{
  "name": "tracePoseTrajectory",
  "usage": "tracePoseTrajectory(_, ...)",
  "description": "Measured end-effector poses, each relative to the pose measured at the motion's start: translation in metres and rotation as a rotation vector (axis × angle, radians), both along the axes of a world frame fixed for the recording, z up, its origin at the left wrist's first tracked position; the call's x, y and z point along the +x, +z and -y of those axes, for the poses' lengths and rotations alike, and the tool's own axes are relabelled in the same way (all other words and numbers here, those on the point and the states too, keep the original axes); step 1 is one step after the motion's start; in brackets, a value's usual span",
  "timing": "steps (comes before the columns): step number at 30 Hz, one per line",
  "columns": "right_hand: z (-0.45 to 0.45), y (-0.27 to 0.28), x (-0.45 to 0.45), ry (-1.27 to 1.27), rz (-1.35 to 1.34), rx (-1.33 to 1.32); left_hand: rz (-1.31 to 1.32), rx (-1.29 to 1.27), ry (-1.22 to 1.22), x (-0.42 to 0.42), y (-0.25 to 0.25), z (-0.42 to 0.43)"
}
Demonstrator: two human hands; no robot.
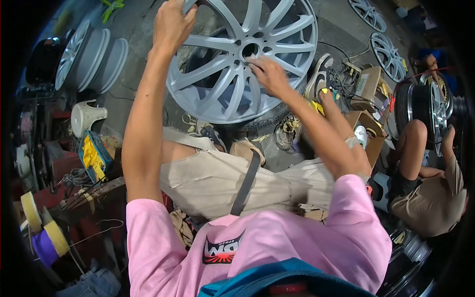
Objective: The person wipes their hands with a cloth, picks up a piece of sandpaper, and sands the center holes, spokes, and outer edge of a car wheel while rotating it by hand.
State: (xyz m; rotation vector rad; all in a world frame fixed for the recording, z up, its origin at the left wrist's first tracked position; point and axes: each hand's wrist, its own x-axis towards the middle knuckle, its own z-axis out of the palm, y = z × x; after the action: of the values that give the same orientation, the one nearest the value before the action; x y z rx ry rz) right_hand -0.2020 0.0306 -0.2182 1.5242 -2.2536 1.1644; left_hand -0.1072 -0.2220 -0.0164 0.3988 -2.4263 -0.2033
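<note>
A silver multi-spoke wheel rim [227, 74] is in front of me at the top of the view, resting over a tyre [262, 122]. My left hand [173, 24] grips the rim's outer edge at its upper left, fingers closed around it. Near the centre hole, my right hand [269, 74] is closed, with its fingertips pressed against the spokes. A small pale piece [251, 60] shows at those fingertips; its kind is hard to make out.
Several wheel rims [89, 59] stand at the left; others [388, 55] lie at the upper right. Cardboard boxes [370, 89] and cables are right of my foot. A blue basket [101, 153] holds yellow pieces. Another person [430, 198] sits at the right beside a wheel.
</note>
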Motion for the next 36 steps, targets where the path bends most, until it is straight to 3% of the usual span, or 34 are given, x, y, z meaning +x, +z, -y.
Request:
tracePoseTrajectory(1, -0.013, 0.010, -0.018, 0.001, 0.002, 0.004, -0.039, -0.036, -0.021, 0.000, -0.004, 0.000)
tracePoseTrajectory(3, -0.020, 0.049, -0.058, 0.107, -0.651, 0.399, -0.075, -0.070, -0.045, 0.001, -0.011, 0.000)
tracePoseTrajectory(4, -0.016, 0.059, -0.063, 0.102, -0.650, 0.400, -0.073, -0.064, -0.049, 0.002, -0.011, 0.001)
tracePoseTrajectory(6, -0.005, 0.073, -0.069, 0.199, -0.937, 0.367, -0.075, -0.068, -0.054, 0.002, -0.012, 0.008)
tracePoseTrajectory(9, -0.017, 0.047, -0.054, 0.067, -0.856, 0.355, -0.090, -0.141, -0.016, -0.001, -0.024, 0.019)
tracePoseTrajectory(11, -0.014, 0.011, -0.030, 0.069, -0.717, 0.296, -0.262, -0.257, -0.037, -0.002, -0.036, 0.024)
tracePoseTrajectory(13, 0.005, -0.019, 0.010, -0.144, -0.252, -0.050, -0.147, -0.180, -0.036, 0.003, -0.022, 0.012)
tracePoseTrajectory(14, 0.017, -0.005, 0.023, -0.124, 0.029, -0.084, -0.048, -0.116, -0.032, 0.002, -0.013, 0.009)
tracePoseTrajectory(15, 0.019, 0.008, 0.019, -0.127, 0.031, -0.087, -0.046, -0.119, -0.036, 0.002, -0.012, 0.009)
tracePoseTrajectory(17, 0.024, 0.031, 0.009, 0.044, 1.467, -0.394, 0.006, -0.116, -0.027, 0.003, -0.009, 0.012)
tracePoseTrajectory(18, 0.021, 0.041, 0.012, -0.005, 1.608, -0.600, 0.002, -0.118, -0.027, 0.003, -0.008, 0.012)
tracePoseTrajectory(19, 0.019, 0.038, 0.009, -0.002, 1.604, -0.599, -0.013, -0.083, -0.043, 0.002, -0.009, 0.012)
tracePoseTrajectory(21, 0.010, 0.019, -0.001, 0.073, 1.999, -0.665, -0.022, -0.041, -0.059, 0.002, -0.012, 0.011)
tracePoseTrajectory(27, 0.048, 0.044, -0.031, -0.109, 2.003, -0.661, -0.056, -0.102, -0.089, 0.002, -0.011, 0.016)
tracePoseTrajectory(30, 0.049, 0.062, 0.000, -0.161, 1.356, -0.273, -0.033, -0.052, -0.022, 0.001, -0.013, 0.017)
tracePoseTrajectory(31, 0.051, 0.053, 0.008, -0.166, 1.364, -0.268, -0.030, -0.045, -0.012, 0.000, -0.014, 0.020)
tracePoseTrajectory(33, 0.050, 0.029, 0.017, -0.177, 0.022, -0.060, -0.035, -0.041, -0.013, -0.002, -0.013, 0.016)
tracePoseTrajectory(34, 0.041, 0.026, 0.009, -0.182, 0.016, -0.064, -0.006, -0.004, 0.005, 0.000, -0.010, 0.013)
tracePoseTrajectory(36, 0.004, 0.025, -0.017, 0.037, -0.234, 0.276, 0.023, 0.025, 0.026, 0.001, -0.007, 0.009)
